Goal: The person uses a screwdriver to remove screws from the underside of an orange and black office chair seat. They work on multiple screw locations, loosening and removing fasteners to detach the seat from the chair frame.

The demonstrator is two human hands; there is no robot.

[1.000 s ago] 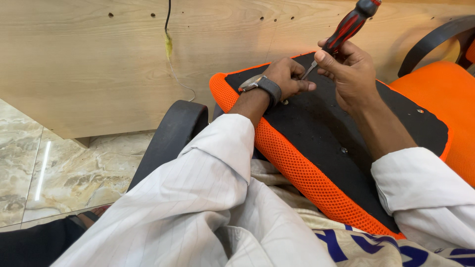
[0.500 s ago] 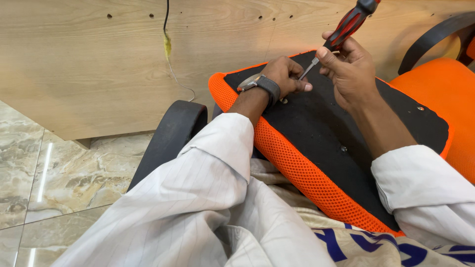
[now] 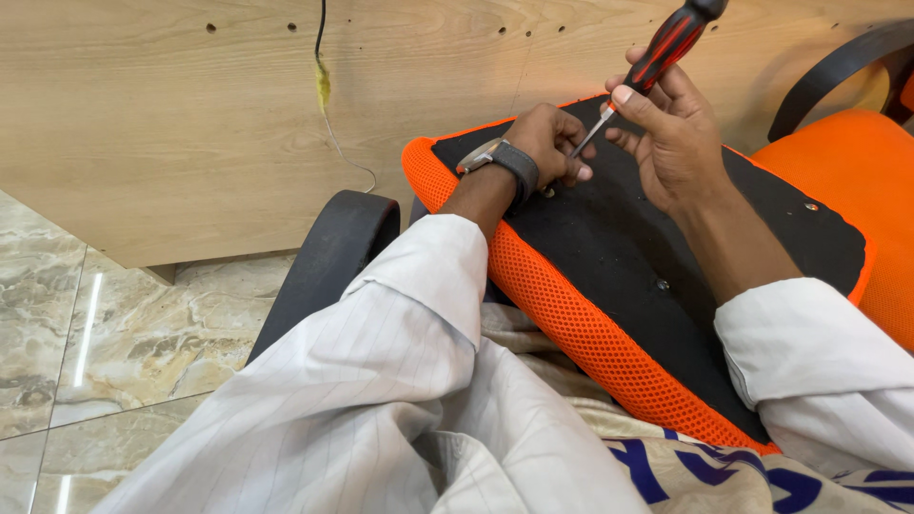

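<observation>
The screwdriver [image 3: 657,59], red and black in the handle, stands tilted in the upper right of the frame, its tip now lowered to the black underside of the orange seat pad [image 3: 657,286], closer to the left hand than half a second ago. The right hand [image 3: 671,133] grips the handle with fingers wrapped; the left hand [image 3: 547,143], curled narrow, pinches at the tip, what it holds hidden. A black armrest [image 3: 328,262] lies lower left, before the wooden panel [image 3: 171,124].

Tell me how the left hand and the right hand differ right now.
The left hand wears a wristwatch; the right hand wears none. The right hand grips the red-and-black screwdriver; the left hand is curled at its shaft near the tip. Both are over the orange seat's black underside, and both arms have white sleeves.
</observation>
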